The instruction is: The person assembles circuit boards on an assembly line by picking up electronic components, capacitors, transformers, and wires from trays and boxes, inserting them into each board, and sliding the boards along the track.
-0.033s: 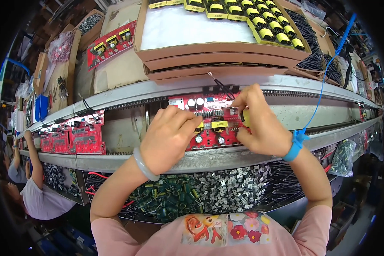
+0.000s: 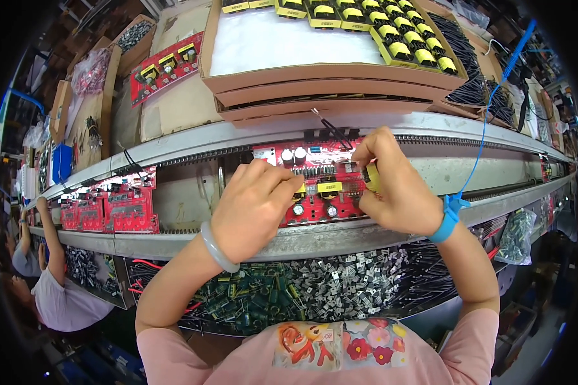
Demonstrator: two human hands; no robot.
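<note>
A red circuit board [image 2: 311, 217] lies across the metal rails in front of me, carrying capacitors, a row of dark parts and a yellow-and-black transformer [image 2: 329, 187] near its middle. My left hand [image 2: 249, 204] rests over the board's left end, fingertips closed on a second yellow transformer [image 2: 300, 191], mostly covered by the fingers. At the right end, my right hand [image 2: 403, 192] has thumb and fingers curled round another yellow transformer [image 2: 372, 178]; its lower side is hidden. Two dark wires [image 2: 331, 127] with bare tips rise from the board's far edge.
Beyond the far rail stands a cardboard box [image 2: 340, 80] with rows of transformers. Another populated red board [image 2: 164, 70] lies beside it. More red boards [image 2: 131, 208] sit leftward on the rails. Nearer me are green capacitors [image 2: 257, 298] and metal-tabbed components [image 2: 347, 285]. A co-worker's arm [image 2: 51, 237] reaches in left.
My right hand has shifted very slightly to the right, and more of the yellow transformer shows between its fingers. The left hand stays in place.
</note>
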